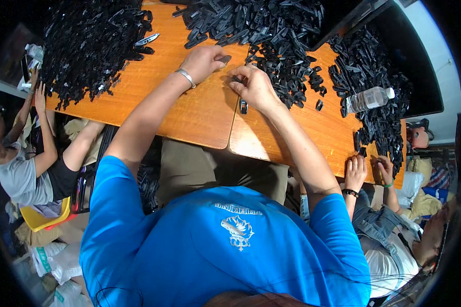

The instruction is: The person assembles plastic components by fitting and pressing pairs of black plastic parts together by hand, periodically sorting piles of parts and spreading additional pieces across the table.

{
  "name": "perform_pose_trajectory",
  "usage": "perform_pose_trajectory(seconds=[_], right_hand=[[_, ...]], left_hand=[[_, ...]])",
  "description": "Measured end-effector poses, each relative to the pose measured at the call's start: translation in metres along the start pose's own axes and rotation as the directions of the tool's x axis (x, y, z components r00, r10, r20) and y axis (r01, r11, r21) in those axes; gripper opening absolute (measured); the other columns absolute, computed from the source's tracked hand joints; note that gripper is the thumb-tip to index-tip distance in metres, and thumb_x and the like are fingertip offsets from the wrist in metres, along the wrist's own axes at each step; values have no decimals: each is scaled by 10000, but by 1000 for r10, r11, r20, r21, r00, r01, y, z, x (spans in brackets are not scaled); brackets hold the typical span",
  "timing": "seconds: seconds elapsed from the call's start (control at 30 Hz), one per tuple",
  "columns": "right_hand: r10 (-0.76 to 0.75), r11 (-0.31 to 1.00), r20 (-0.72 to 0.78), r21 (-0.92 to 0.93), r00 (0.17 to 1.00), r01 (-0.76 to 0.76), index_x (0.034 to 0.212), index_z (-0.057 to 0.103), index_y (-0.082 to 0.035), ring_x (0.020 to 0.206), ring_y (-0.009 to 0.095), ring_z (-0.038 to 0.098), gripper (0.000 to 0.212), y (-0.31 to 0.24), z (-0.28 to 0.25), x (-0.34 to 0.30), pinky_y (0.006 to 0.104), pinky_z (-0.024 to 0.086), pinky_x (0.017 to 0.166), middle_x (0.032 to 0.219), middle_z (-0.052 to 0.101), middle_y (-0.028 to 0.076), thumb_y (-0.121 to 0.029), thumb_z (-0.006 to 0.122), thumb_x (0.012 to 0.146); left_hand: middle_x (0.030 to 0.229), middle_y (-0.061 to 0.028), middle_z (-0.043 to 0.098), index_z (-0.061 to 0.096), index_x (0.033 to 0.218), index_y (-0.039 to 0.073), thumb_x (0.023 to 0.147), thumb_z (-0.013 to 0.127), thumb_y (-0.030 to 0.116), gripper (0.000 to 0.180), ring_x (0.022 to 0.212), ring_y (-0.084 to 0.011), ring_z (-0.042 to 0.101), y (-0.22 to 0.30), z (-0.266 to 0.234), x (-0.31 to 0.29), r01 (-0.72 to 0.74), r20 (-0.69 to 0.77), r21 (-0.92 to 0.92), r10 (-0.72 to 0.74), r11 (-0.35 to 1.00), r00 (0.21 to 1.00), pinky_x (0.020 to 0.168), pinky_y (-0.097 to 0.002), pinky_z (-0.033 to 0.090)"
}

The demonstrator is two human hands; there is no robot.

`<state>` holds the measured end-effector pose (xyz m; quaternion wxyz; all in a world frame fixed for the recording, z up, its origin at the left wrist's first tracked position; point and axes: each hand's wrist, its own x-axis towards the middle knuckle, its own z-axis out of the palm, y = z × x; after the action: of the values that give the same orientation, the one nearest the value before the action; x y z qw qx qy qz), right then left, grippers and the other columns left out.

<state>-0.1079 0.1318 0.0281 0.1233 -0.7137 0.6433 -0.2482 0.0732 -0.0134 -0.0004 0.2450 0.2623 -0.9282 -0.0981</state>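
My left hand [202, 64] is over the wooden table, fingers pinched on a small dark flat piece [224, 60]. Close beside it, my right hand [254, 87] has its thumb and fingertips closed around a small black plastic part [236, 79], mostly hidden by the fingers. The two held pieces are apart. Just below my right hand a small black clip-like part [244, 106] lies on the table. Past my right hand spreads a heap of short black plastic parts [289, 77], and beyond it a larger pile of long black plastic pieces [256, 23].
A big pile of thin black parts [89, 56] covers the table's left, with a silver-and-black piece [147, 40] at its edge. On the right a clear bottle [370, 100] lies on another black pile [366, 64]. People sit at left and right; a seam crosses the wooden table [189, 115].
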Motion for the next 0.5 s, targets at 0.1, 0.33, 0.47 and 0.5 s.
perform_pose_trajectory(seconds=[0.1,0.33,0.47,0.5], right_hand=[[161,880,-55,460,985,-118,1097,774,-47,791,163,695,310,-12,20,-19,335,580,725,931,723,101,-141,896,828],[-151,986,-119,-86,981,141,991,774,-68,925,328,711,241,-31,25,-45,439,585,792,913,708,130,-169,856,788],[-77,950,76,-298,994,96,1056,767,-80,1007,345,704,269,-34,20,-38,452,586,845,981,702,129,-147,839,806],[-76,948,74,-305,994,95,1058,764,-79,998,349,706,268,-34,20,-38,455,587,841,978,697,134,-142,834,807]], left_hand=[[1018,10,660,587,1423,35,963,706,-33,480,922,-59,640,13,-10,-23,429,314,-836,-343,342,885,779,-229,546],[962,8,679,702,1145,28,914,784,16,246,876,-85,649,6,-12,-77,431,243,-658,-367,618,898,774,-257,545],[857,-97,687,719,977,18,858,865,136,222,814,-255,697,19,-26,-91,179,-144,-97,-191,979,971,736,-383,557],[857,-97,687,719,977,18,858,865,136,222,814,-255,697,25,-29,-93,179,-145,-98,-192,979,971,736,-383,557]])
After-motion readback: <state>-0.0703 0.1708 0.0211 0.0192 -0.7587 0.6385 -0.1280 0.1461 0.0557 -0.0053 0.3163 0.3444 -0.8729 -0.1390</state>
